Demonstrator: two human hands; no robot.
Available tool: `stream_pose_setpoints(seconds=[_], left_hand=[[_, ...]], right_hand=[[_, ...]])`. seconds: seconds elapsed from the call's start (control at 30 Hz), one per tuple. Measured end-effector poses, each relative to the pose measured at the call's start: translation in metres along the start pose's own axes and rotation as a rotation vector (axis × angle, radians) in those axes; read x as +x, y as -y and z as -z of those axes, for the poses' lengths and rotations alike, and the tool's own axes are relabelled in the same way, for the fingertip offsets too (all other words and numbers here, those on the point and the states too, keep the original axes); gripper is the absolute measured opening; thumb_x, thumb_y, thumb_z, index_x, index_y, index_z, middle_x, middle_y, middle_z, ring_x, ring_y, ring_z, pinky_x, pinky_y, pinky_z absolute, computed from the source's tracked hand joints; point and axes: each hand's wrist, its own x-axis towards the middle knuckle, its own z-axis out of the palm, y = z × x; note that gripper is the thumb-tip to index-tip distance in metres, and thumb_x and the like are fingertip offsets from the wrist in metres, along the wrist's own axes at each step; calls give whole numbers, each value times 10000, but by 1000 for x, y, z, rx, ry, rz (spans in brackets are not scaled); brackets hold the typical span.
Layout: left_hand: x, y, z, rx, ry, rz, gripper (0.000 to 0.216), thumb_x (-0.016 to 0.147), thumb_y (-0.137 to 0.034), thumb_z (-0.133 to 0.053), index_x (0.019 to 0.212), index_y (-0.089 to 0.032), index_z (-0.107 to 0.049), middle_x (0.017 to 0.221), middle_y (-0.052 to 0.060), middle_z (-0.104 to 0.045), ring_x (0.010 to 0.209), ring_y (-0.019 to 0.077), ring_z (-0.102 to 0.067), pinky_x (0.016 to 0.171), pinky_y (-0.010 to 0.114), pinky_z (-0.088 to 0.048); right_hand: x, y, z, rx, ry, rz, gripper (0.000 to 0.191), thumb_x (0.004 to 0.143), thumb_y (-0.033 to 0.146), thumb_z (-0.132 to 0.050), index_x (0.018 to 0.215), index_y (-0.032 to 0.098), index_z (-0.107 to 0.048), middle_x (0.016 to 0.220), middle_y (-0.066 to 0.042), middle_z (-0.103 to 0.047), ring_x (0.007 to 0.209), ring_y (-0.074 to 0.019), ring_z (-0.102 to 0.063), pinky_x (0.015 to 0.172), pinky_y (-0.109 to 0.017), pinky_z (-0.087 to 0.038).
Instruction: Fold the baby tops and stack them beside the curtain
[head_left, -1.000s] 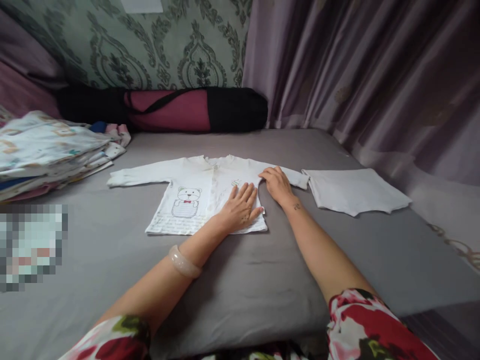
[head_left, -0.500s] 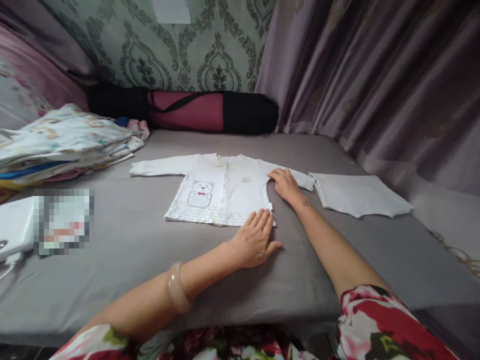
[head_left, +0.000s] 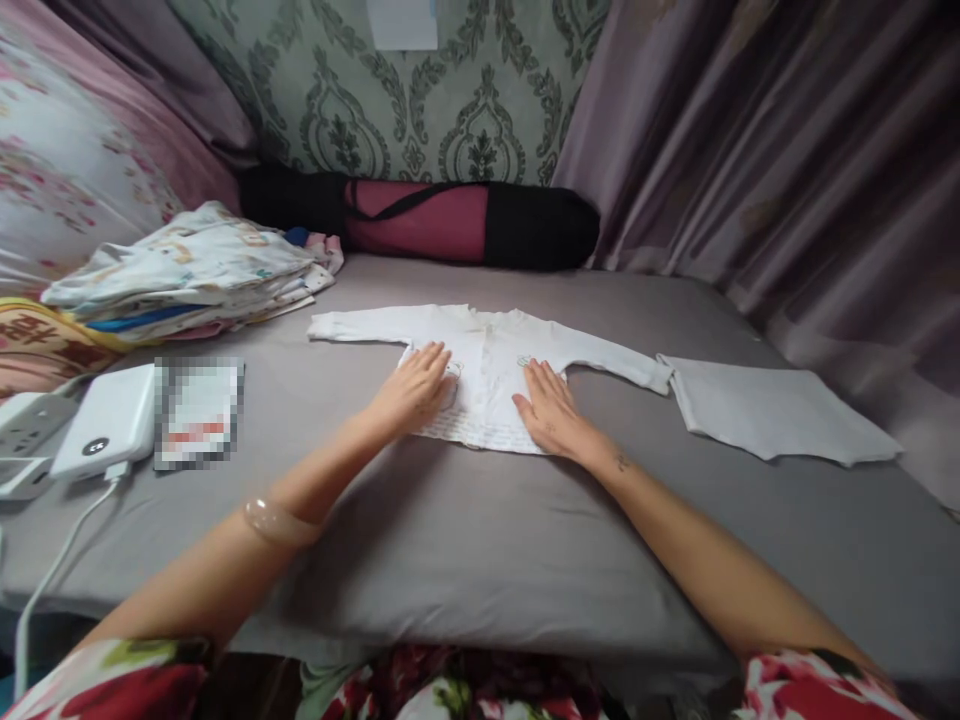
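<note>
Hands: your left hand (head_left: 420, 388) and your right hand (head_left: 555, 412) are both open, palms down, with fingers nearly straight; neither one grips anything.
White shirt (head_left: 491, 375): it lies on the bed in front of you, under both hands, front side up, with the collar away from you.
Shirt body: it looks almost smooth, so I judge that the spreading is mostly done; whether creases are left beneath your palms, I cannot tell.
Shirt sleeves: both are stretched outward to the sides, and I see no fold made in them.
Bear print (head_left: 453, 372): your left hand covers a part of it.
Arms: both reach forward from low at the sides and come inward, so that your hands rest on opposite halves of the shirt, with the button strip between them.
Bangle (head_left: 277, 522): it sits around your left forearm.
White garment (head_left: 780, 410): it seems already folded, just beside the shirt cuff on the right.
Clothes pile (head_left: 202, 265): it stands at the left, apart from the shirt.
Power bank (head_left: 109, 420): it lies nearer to you on that side, with a cable (head_left: 71, 555) plugged in.
Long bag (head_left: 420, 220): it rests behind, along the wall.
</note>
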Motion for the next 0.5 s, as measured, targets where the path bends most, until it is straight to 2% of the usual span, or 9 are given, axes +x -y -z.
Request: stream_pose_setpoints(seconds=[0.07,0.17,0.3,0.5], left_hand=[[3,20,-7,64,32,52,598,995,-427,-273,1427,-26,-377,1544,223,-304,1463,295,-212,1189,458,-187],[0,34,-18,94,77,98,668,991,-501,-241,1462,-39,-340,1564,216,-260,1474,302,-169,1184,472,-179],[-6,36,-28,100,61,120,678,988,-523,-205,1489,-81,-319,1573,181,-259,1480,280,-158,1175,485,-195],[-8,38,-31,87,26,115,659,985,-516,-219,1476,-95,-348,1567,155,-291,1478,266,-179,1181,479,-191]], right_hand=[[-3,6,-3,-1,34,-29,713,987,492,-210,1511,9,-248,1596,-185,-178,1485,-284,-114,1206,-448,-127],[-4,7,-4,-4,42,-49,735,979,528,-219,1515,26,-248,1597,-186,-162,1486,-297,-101,1203,-473,-113],[-4,7,-3,-5,40,-44,729,976,534,-244,1518,47,-260,1598,-177,-160,1485,-306,-99,1200,-488,-99],[-7,10,0,14,39,-49,736,979,552,-245,1523,57,-262,1600,-167,-154,1489,-286,-86,1204,-461,-86]])
